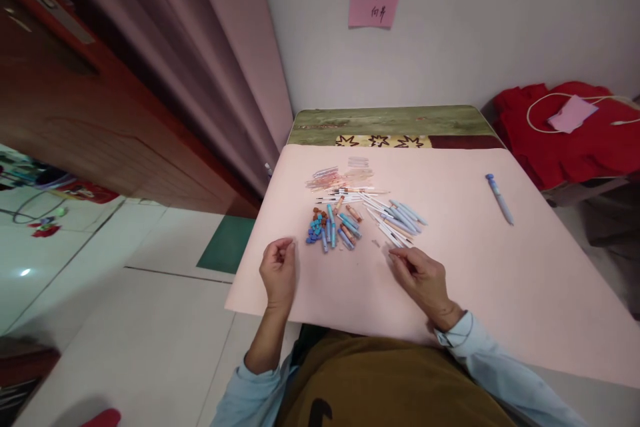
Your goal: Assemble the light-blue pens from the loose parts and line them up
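Note:
My left hand [279,272] is closed, thumb against the curled fingers, over the table's near left part. Whatever it may hold is too small to make out. To the right, my right hand [421,279] pinches thumb and forefinger together close to a few tiny clear pieces [376,243]; anything between the fingertips is not distinguishable. Between and beyond the hands lie small blue and brown caps [315,230], short blue and orange pen barrels [332,227], pale blue barrels [407,215], white ink refills [376,203] and thin clear and pinkish pieces [340,179].
A pale pink sheet [450,213] covers most of the green-topped table [400,121]. An assembled blue pen [500,200] lies at the right. Beyond it are a red cloth [530,147] and a white cable [537,121]. A curtain [240,47] and wooden door [125,93] stand left.

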Demonstrator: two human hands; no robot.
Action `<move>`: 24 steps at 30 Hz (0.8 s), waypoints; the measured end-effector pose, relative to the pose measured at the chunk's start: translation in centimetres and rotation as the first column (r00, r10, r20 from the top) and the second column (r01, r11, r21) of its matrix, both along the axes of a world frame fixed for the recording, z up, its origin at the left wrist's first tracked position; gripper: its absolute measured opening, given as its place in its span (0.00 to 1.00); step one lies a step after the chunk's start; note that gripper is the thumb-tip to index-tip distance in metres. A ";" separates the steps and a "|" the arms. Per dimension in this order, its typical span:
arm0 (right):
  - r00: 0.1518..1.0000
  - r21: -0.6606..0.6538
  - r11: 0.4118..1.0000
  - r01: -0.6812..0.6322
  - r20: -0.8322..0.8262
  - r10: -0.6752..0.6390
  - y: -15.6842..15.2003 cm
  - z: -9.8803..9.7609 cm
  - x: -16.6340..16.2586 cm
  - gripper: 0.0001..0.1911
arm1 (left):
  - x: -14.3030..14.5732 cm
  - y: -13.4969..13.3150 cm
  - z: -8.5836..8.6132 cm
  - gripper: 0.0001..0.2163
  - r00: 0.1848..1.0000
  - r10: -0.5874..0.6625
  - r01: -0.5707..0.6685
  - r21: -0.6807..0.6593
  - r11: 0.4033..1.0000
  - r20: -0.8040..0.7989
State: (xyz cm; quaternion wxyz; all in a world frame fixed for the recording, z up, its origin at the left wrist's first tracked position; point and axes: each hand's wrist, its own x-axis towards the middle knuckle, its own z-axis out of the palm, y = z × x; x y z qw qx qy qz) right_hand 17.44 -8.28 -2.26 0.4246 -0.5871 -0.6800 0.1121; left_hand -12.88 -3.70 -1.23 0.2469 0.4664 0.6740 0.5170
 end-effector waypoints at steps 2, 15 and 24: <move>1.000 0.018 1.000 -0.016 0.008 0.016 0.0 0.0 -0.1 0.07 | 0.3 0.0 -0.1 0.11 0.999 -0.028 0.028 0.018 0.999 -0.045; 0.995 -0.037 0.998 0.045 -0.085 -0.048 0.2 0.1 -0.1 0.08 | 4.0 -0.3 -0.5 0.21 0.874 -0.306 0.280 -0.125 0.952 -0.377; 0.986 -0.049 0.997 0.061 -0.151 -0.068 0.3 0.3 -0.1 0.08 | 5.0 -0.1 0.2 0.22 0.827 -0.300 0.218 -0.221 0.951 -0.476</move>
